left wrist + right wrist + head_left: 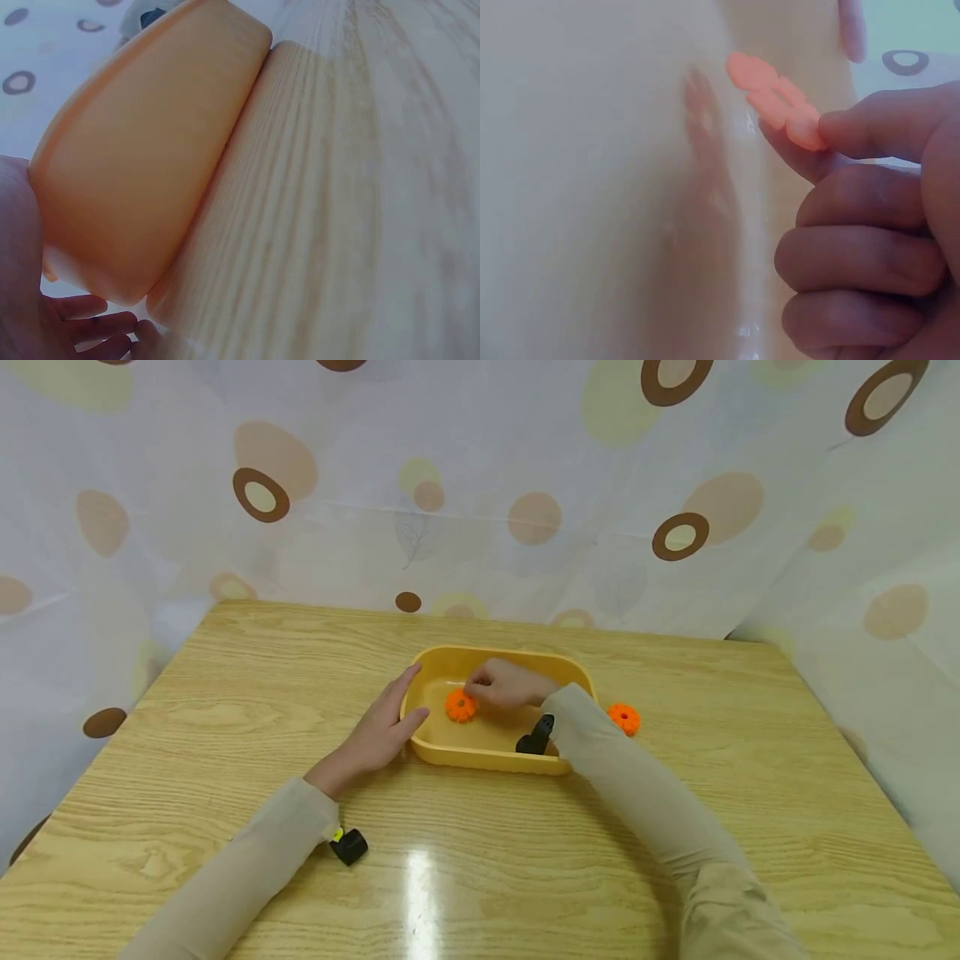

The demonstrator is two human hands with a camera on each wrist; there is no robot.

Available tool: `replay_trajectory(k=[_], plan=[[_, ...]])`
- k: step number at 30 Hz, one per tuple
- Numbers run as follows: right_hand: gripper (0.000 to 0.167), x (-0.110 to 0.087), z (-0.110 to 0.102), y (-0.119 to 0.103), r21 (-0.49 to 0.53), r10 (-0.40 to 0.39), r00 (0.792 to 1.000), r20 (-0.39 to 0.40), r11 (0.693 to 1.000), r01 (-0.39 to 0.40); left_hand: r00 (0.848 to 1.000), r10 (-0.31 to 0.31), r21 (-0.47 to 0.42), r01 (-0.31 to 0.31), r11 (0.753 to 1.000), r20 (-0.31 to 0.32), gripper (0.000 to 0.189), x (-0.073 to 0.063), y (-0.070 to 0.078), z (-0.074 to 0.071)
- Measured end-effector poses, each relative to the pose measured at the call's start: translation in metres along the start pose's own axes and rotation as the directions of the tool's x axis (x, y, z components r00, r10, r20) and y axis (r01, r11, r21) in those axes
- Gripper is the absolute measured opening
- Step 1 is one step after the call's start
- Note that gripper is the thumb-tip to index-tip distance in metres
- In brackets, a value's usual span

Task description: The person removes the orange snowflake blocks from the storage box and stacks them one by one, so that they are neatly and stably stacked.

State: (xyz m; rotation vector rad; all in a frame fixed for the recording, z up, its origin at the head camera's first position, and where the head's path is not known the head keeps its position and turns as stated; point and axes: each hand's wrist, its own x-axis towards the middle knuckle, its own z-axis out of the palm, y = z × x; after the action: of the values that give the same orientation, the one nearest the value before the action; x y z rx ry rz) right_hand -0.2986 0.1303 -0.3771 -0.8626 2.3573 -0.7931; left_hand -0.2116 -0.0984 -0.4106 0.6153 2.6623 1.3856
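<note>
My right hand (506,683) is inside a yellow plastic tub (480,760). Its thumb and index finger pinch one edge of an orange flower-shaped disc (461,705) with a hole in the middle. In the right wrist view the disc (776,101) is tilted above the tub's floor, while the other fingers curl into the palm. My left hand (378,722) rests against the tub's left end, thumb by the rim and fingers extended along the outside. The left wrist view has those fingers (94,330) beside the tub's outer wall (150,150).
A second orange disc (623,719) lies on the wooden table (247,693) just right of the tub. Black wrist cameras show at the left cuff (349,847) and the right cuff (536,737). A patterned cloth (472,485) hangs behind the table.
</note>
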Motion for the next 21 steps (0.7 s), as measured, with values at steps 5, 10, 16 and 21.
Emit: replay_trajectory(k=[5, 10, 16, 21], plan=[[0.028, -0.002, -0.003, 0.004, 0.025, 0.008, 1.000, -0.026, 1.000, -0.008, 1.000, 0.007, -0.008, -0.007, 1.000, -0.003, 0.065, 0.000, 0.000, 0.002], [0.028, -0.011, -0.005, 0.009, 0.111, -0.002, 0.999, -0.051, 0.994, 0.007, 1.000, 0.013, -0.013, -0.013, 1.000, 0.015, 0.065, 0.000, -0.001, 0.006], [0.026, -0.022, -0.014, 0.011, 0.213, 0.003, 0.990, -0.138, 0.977, 0.027, 0.999, 0.032, -0.029, -0.032, 0.999, 0.017, 0.065, 0.004, 0.001, 0.010], [0.026, -0.027, -0.021, 0.014, 0.263, 0.006, 0.988, -0.154, 0.964, 0.035, 0.999, 0.032, -0.029, -0.032, 0.999, 0.013, 0.065, 0.006, 0.001, 0.012]])
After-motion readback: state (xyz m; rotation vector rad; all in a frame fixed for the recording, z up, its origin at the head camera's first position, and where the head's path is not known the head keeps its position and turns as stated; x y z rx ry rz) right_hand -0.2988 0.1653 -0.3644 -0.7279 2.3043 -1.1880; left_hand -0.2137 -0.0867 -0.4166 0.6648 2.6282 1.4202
